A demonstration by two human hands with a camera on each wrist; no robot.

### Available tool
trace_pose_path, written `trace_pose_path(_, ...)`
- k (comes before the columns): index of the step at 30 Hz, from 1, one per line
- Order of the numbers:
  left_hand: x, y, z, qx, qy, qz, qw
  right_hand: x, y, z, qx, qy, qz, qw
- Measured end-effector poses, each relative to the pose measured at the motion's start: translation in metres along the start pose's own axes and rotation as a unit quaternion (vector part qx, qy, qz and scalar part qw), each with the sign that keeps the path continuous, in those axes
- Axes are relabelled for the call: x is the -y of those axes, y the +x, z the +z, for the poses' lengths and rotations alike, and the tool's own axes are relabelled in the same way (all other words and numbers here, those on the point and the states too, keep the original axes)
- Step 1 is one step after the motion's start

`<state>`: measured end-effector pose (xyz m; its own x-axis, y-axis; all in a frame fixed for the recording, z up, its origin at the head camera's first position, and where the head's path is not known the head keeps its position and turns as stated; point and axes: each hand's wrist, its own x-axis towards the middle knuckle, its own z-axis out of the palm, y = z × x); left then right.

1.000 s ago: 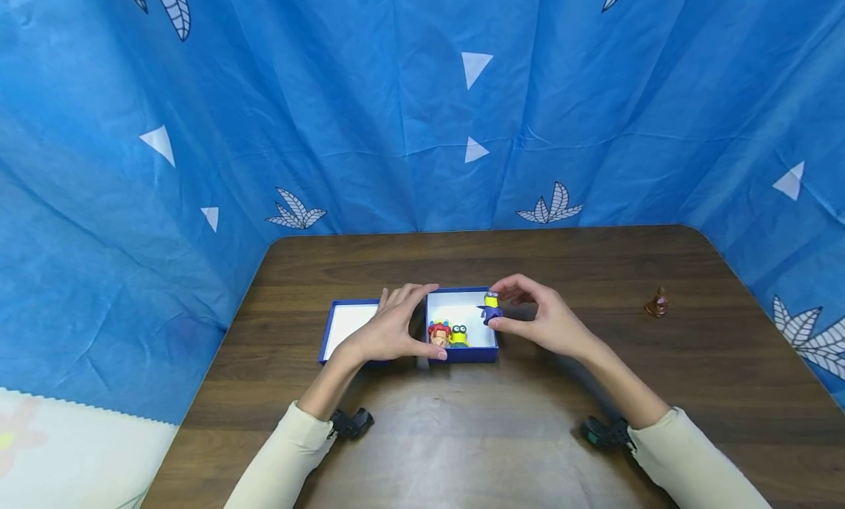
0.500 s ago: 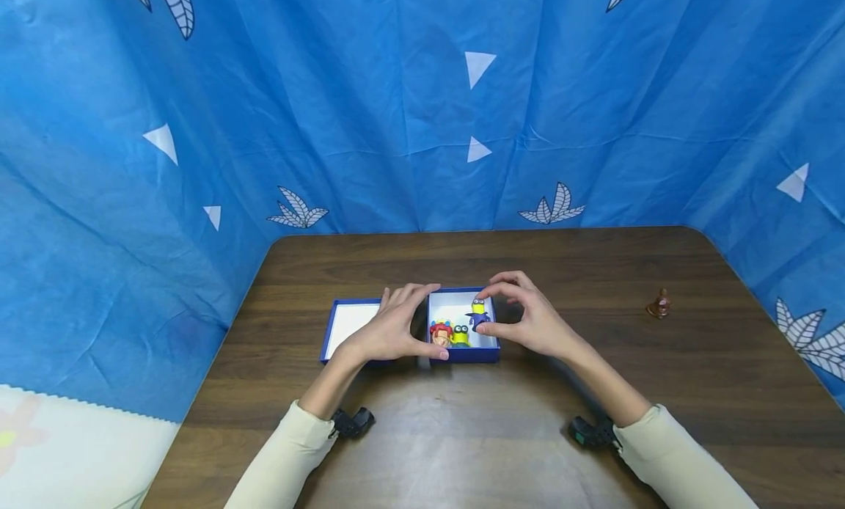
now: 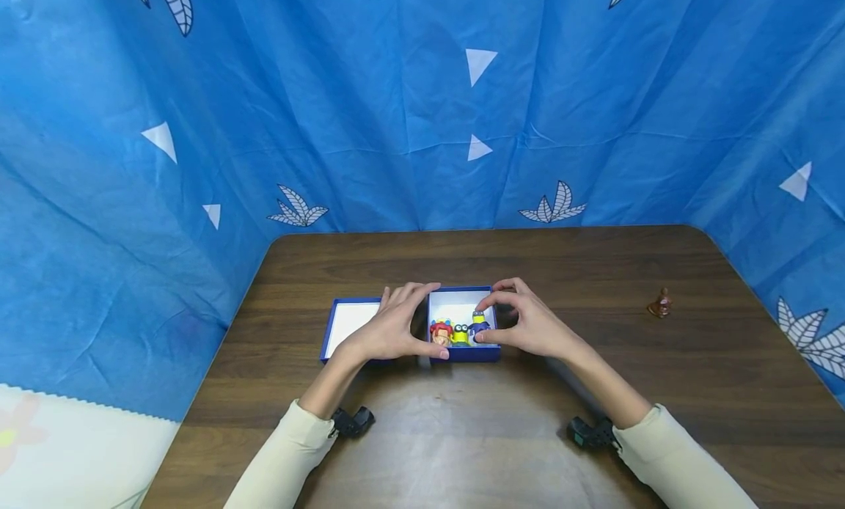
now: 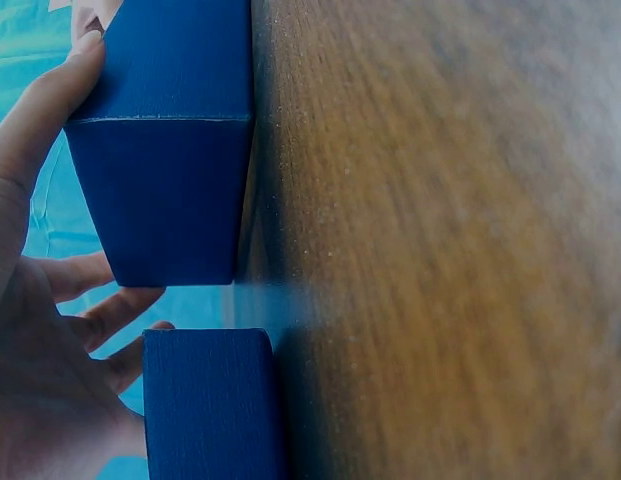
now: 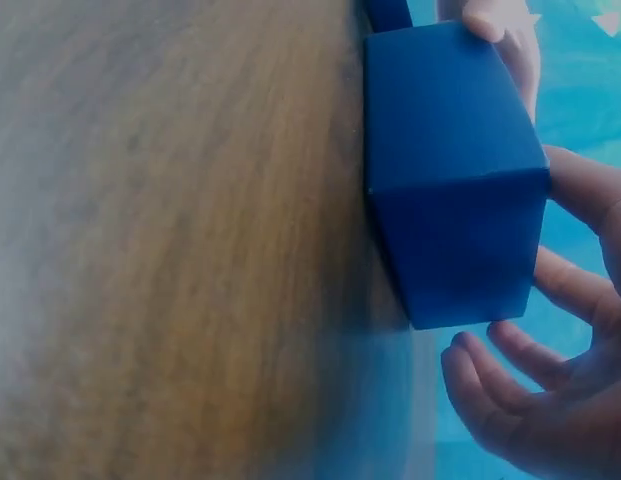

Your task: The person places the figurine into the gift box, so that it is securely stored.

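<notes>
A blue box (image 3: 463,355) with a white inside stands in the middle of the table. My left hand (image 3: 388,334) spans its left side, thumb on the near wall and fingers at the far corner, holding it. Inside, a red-topped toy figure (image 3: 441,333) and a yellow toy minion (image 3: 460,335) lie side by side along the near wall. With thumb and fingertips, my right hand (image 3: 533,324) pinches a minion in a dark blue outfit (image 3: 480,324) at the box's right side. Both wrist views show the box's outer walls; the toys inside are hidden there.
To the left of the box lies a shallow blue lid (image 3: 345,326), white side up, partly behind the left hand. A small brown figurine (image 3: 659,304) stands far right on the wooden table (image 3: 422,428). Blue curtains (image 3: 396,127) hang behind and beside the table.
My right hand has moved left over the box and lowered the dark blue minion to the right of the other two figures. My left hand has stayed on the box.
</notes>
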<state>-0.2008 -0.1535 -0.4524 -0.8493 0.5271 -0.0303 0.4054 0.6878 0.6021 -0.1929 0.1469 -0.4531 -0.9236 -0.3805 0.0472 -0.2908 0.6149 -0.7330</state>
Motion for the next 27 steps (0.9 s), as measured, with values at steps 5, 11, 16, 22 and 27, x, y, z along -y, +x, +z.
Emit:
trace_pose_path(5,0.000,0.000,0.000,-0.003,0.001,0.002,1.0000,0.006,0.001,-0.002,0.022,-0.022,0.014,0.9994)
trace_pose_path(11,-0.001,0.000,0.000,0.001,-0.003,-0.001,1.0000,0.014,0.002,-0.006,0.028,-0.060,0.028,0.9974)
trace_pose_path(16,-0.002,0.001,0.000,0.003,0.001,0.001,1.0000,0.018,0.004,-0.008,0.032,-0.095,0.036,0.9943)
trace_pose_path(22,-0.002,0.000,0.000,0.004,-0.001,-0.002,1.0000,0.023,0.007,-0.007,0.050,-0.117,0.057,0.9903)
trace_pose_path(27,0.000,0.000,0.001,0.002,0.001,-0.004,1.0000,0.024,0.011,-0.004,0.051,-0.133,0.066,0.9876)
